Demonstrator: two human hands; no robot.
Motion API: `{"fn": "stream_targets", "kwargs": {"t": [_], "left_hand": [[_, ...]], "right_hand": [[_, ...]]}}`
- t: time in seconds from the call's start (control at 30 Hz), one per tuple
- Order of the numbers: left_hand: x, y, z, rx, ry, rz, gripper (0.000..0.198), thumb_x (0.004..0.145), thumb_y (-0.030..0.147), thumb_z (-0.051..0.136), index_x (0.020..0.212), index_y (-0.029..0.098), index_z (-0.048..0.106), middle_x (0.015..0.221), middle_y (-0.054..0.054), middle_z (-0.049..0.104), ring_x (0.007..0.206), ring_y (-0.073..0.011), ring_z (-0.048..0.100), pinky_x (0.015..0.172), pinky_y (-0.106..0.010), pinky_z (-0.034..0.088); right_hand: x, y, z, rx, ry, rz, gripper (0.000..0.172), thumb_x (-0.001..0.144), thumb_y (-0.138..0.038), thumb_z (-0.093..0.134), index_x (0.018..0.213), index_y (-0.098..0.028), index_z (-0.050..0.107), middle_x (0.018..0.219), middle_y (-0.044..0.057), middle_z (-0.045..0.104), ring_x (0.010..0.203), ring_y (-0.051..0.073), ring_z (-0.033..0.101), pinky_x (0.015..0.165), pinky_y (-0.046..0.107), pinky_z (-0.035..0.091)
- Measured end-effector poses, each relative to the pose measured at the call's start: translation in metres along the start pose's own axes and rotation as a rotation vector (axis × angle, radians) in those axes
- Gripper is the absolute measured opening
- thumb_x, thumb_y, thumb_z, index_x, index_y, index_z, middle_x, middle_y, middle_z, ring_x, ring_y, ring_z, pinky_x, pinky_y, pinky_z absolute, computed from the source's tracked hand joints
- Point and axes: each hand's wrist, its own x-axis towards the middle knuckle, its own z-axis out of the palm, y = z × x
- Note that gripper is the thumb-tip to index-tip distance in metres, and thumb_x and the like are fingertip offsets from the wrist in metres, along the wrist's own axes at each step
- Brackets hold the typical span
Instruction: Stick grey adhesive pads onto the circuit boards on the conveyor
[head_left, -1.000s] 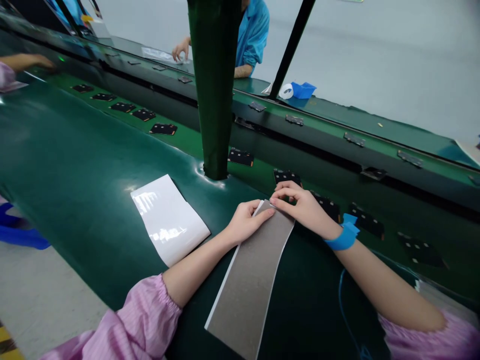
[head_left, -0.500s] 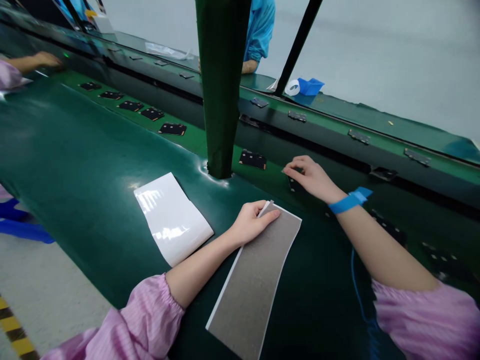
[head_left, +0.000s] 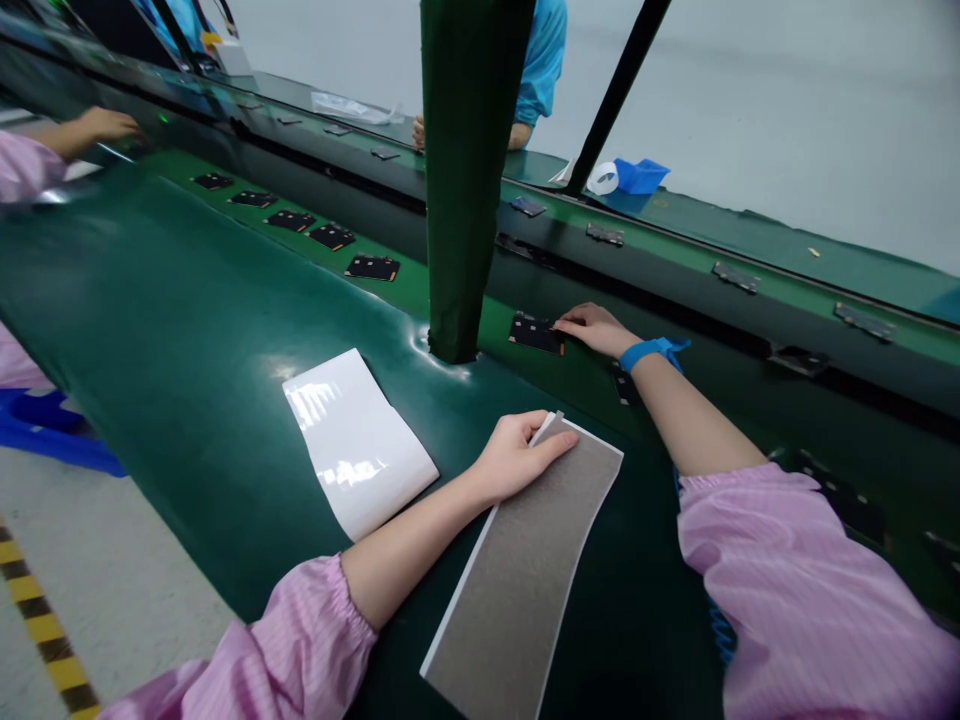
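Observation:
My left hand [head_left: 525, 455] is closed on a long grey sheet with a white backing edge [head_left: 529, 565], thumb on top and fingers beneath its upper left corner. My right hand [head_left: 592, 328], with a blue strap [head_left: 654, 352] at the wrist, has its fingertips pinched together at the right edge of a black circuit board [head_left: 535, 333]. Anything between those fingertips is too small or hidden to make out. Another black board [head_left: 624, 384] lies just below the right hand, partly covered by the forearm.
A glossy white sheet [head_left: 360, 440] lies left of my left forearm on the green mat [head_left: 187, 300]. A green post [head_left: 469, 180] rises behind it. Several black boards [head_left: 373, 267] line the green strip. Across the line stands a person in blue [head_left: 541, 70]; a co-worker's hand [head_left: 109, 125] is far left.
My right hand has moved left, from the lower right board to the edge of the board beside the post. My left hand keeps hold of the grey sheet. The view has shifted slightly.

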Motion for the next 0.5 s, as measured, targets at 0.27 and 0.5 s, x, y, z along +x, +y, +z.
{"fn": "stream_targets", "kwargs": {"t": [0.27,0.5], "left_hand": [[0.000,0.002,-0.001,0.044,-0.001,0.007,0.032,0.080,0.043,0.059,0.063,0.017,0.050,0.062,0.003,0.043,0.059,-0.0106,0.039,0.056,-0.024,0.031],[0.000,-0.001,-0.001,0.046,0.010,0.035,0.033,0.080,0.042,0.059,0.062,0.017,0.048,0.063,0.003,0.042,0.059,-0.0102,0.039,0.054,-0.022,0.031]], "right_hand": [[-0.004,0.017,-0.002,-0.029,-0.004,-0.017,0.023,0.083,-0.036,0.061,0.082,-0.017,0.074,0.095,0.010,0.068,0.088,0.023,0.061,0.080,0.031,0.047],[-0.014,0.025,0.009,-0.029,0.123,0.054,0.031,0.077,-0.037,0.066,0.100,-0.016,0.065,0.105,0.011,0.061,0.088,0.022,0.058,0.082,0.035,0.048]]}}
